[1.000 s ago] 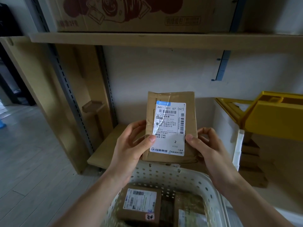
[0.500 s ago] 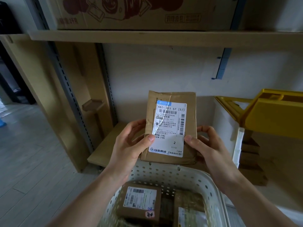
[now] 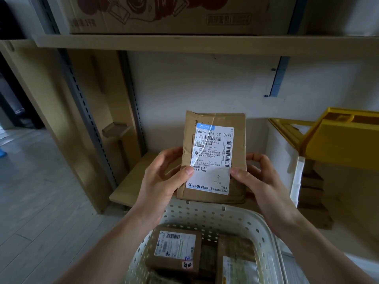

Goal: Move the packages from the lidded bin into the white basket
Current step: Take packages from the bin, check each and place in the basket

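Note:
A brown paper package [image 3: 239,128] with a white shipping label stands upright in front of me, above the far rim of the white perforated basket [image 3: 207,215]. My left hand [image 3: 164,181] grips its lower left edge, thumb on the label. My right hand [image 3: 260,181] grips its lower right edge, thumb on the front. Inside the basket lie a labelled brown box [image 3: 176,249] and another brown package [image 3: 235,257]. The white bin [image 3: 283,156] with a raised yellow lid [image 3: 348,138] stands to the right; its inside is hidden.
A low wooden shelf board [image 3: 135,177] runs behind the basket, with a metal upright [image 3: 86,111] to its left. Overhead is a shelf [image 3: 184,43] carrying a large cardboard box [image 3: 170,13]. Brown cartons [image 3: 313,193] sit at the right, beyond the bin. Pale floorboards [image 3: 41,201] lie to the left.
The package and both hands have barely moved; the view has shifted slightly.

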Tool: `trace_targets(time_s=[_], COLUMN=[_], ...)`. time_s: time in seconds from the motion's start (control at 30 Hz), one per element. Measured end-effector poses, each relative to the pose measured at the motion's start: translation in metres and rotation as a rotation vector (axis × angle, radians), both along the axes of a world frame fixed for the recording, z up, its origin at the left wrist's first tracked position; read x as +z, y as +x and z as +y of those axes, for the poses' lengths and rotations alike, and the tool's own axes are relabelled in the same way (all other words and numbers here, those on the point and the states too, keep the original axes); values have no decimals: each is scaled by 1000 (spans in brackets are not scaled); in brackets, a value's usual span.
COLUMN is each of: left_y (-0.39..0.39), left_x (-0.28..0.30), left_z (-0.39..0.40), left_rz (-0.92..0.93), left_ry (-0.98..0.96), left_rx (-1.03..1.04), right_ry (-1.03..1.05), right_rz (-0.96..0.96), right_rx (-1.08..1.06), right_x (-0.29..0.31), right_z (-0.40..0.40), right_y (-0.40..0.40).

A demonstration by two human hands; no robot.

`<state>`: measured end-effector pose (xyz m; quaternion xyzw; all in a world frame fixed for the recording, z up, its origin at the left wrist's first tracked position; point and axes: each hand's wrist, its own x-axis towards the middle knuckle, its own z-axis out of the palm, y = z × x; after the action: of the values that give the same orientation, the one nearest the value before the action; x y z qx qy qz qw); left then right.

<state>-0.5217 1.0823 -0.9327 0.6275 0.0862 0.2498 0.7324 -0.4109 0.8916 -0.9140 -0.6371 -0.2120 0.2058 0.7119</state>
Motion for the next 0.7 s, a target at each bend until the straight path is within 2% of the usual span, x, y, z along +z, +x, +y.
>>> trace_targets(time_s=[0.7], left_y=[-4], left_x=[1], left_z=[2], left_rz=[17], left_ry=[-2], left_rx=[5], right_ry=[-11], right_rz=[10], right_rx=[25], right_x=[-2], right_z=[3], right_y=[-1])
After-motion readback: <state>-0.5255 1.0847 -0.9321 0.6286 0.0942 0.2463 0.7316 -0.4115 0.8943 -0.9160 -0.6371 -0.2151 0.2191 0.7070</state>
